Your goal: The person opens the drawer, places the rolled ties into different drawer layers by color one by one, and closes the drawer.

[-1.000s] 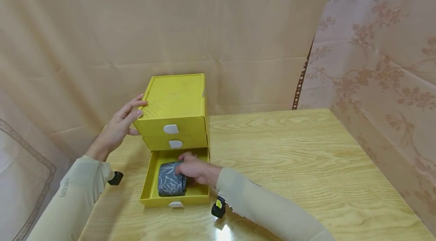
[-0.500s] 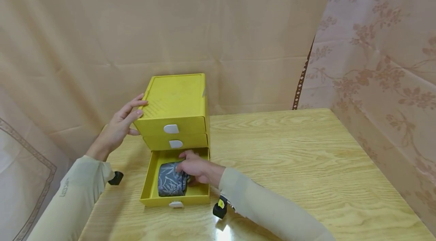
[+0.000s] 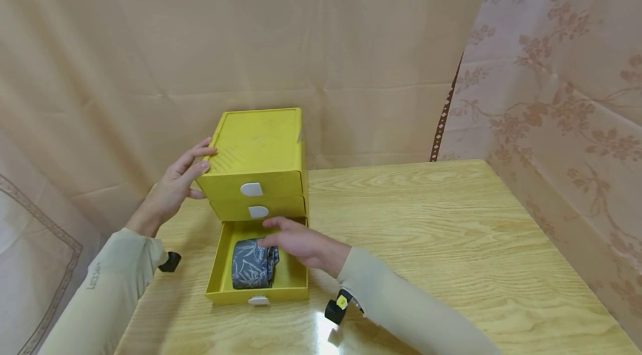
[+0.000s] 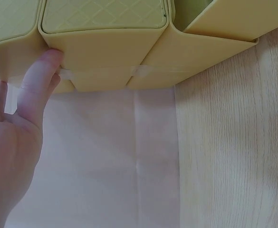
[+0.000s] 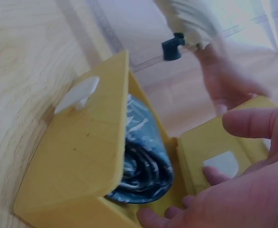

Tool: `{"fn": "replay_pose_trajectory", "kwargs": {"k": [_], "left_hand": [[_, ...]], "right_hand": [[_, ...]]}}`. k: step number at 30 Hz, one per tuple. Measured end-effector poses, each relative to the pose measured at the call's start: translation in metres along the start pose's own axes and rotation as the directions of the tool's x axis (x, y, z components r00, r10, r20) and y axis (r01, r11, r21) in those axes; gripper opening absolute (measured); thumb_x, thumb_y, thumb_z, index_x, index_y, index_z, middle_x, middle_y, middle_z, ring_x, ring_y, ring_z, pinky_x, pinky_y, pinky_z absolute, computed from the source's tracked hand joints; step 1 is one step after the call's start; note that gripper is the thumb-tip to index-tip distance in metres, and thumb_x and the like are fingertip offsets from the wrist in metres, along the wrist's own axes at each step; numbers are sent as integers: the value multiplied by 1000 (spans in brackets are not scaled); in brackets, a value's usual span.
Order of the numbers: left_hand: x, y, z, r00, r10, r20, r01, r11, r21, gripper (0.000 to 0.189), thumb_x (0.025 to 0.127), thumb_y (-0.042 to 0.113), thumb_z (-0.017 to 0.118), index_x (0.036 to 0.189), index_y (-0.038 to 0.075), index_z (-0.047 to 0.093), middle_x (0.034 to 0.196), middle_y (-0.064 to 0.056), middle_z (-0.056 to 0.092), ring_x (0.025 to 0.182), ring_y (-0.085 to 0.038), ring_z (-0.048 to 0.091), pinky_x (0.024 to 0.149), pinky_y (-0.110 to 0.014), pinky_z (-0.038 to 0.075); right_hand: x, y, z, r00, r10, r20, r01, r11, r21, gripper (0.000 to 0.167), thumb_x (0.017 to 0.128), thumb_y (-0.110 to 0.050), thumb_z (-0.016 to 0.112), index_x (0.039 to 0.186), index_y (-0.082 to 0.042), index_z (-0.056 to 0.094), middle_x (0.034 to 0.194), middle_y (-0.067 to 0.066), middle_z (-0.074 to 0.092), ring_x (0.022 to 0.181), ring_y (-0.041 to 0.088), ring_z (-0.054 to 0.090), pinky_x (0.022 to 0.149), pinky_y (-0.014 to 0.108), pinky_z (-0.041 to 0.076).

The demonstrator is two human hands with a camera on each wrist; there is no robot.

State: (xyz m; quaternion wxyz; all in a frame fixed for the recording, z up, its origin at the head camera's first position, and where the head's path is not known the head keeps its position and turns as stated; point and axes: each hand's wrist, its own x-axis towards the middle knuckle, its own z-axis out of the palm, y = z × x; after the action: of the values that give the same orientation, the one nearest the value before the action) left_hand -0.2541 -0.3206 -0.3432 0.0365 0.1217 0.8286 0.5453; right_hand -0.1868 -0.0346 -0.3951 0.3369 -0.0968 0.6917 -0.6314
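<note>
A yellow three-drawer box (image 3: 261,143) stands on the table, its bottom drawer (image 3: 214,271) pulled out. Inside that drawer, toward its left side, lies a rolled dark grey cloth (image 3: 251,266) with a pale leaf pattern; the right wrist view shows the spiral end of the rolled cloth (image 5: 146,166). My right hand (image 3: 306,242) hovers over the drawer's right side, fingers spread and holding nothing. On the box's upper left edge rests my left hand (image 3: 173,185), and in the left wrist view the thumb of this left hand (image 4: 15,137) touches the side wall.
White tabs (image 3: 252,190) mark the drawer fronts; the upper two drawers are shut. The wooden table (image 3: 426,243) extends to the right of the box. A beige curtain (image 3: 321,54) hangs behind, and a floral cloth (image 3: 567,93) hangs at the right.
My right hand has let go of the rolled cloth and drawn back up and to the right. The roll stays in the drawer, its right end now uncovered. My left hand has not moved.
</note>
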Motion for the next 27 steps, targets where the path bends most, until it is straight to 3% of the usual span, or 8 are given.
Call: {"fn": "replay_pose_trajectory", "kwargs": {"k": [5, 11, 14, 17, 20, 27], "left_hand": [[0, -1, -1, 1000, 12, 0, -12, 1000, -12, 48, 108, 42, 47, 149, 17, 46, 167, 17, 17, 124, -4, 52, 74, -37, 61], [0, -2, -2, 999, 33, -1, -33, 999, -31, 46, 108, 40, 47, 148, 16, 47, 168, 14, 17, 124, -4, 51, 73, -38, 61], [0, -2, -2, 999, 34, 0, -34, 999, -33, 46, 108, 39, 47, 148, 16, 47, 168, 14, 17, 125, -4, 51, 73, -38, 61], [0, -2, -2, 1000, 25, 0, -25, 999, -29, 47, 108, 41, 47, 148, 17, 47, 167, 15, 17, 125, -5, 51, 74, -37, 61], [0, -2, -2, 1000, 27, 4, -27, 999, -25, 46, 108, 40, 47, 148, 18, 47, 167, 15, 17, 125, -4, 50, 75, -37, 61], [-1, -1, 0, 1000, 28, 5, -28, 999, -34, 47, 109, 40, 46, 148, 15, 46, 168, 14, 17, 124, -3, 51, 74, -37, 61]], "right_hand": [[-8, -7, -4, 993, -93, 74, 88, 994, 61, 60, 96, -17, 66, 151, -10, 44, 159, 8, 36, 148, 36, 24, 119, 62, 11], [-16, -16, -8, 967, -182, 180, 150, 973, 178, 59, 99, -11, 61, 154, -6, 39, 160, 7, 34, 138, 27, 43, 117, 51, 29], [-20, -19, -10, 945, -231, 230, 170, 951, 257, 57, 101, -9, 58, 154, -3, 37, 159, 11, 35, 137, 30, 45, 113, 48, 37], [-24, -19, -12, 907, -293, 302, 185, 922, 340, 51, 105, -10, 52, 153, -1, 37, 156, 13, 39, 141, 39, 40, 110, 48, 42], [-29, -15, -14, 853, -353, 385, 185, 894, 409, 51, 109, -19, 47, 154, -1, 34, 156, 15, 39, 144, 43, 35, 111, 49, 41], [-39, 2, -10, 718, -450, 530, 161, 849, 503, 77, 107, -48, 44, 158, 3, 19, 162, 22, 29, 145, 37, 35, 116, 50, 33]]}}
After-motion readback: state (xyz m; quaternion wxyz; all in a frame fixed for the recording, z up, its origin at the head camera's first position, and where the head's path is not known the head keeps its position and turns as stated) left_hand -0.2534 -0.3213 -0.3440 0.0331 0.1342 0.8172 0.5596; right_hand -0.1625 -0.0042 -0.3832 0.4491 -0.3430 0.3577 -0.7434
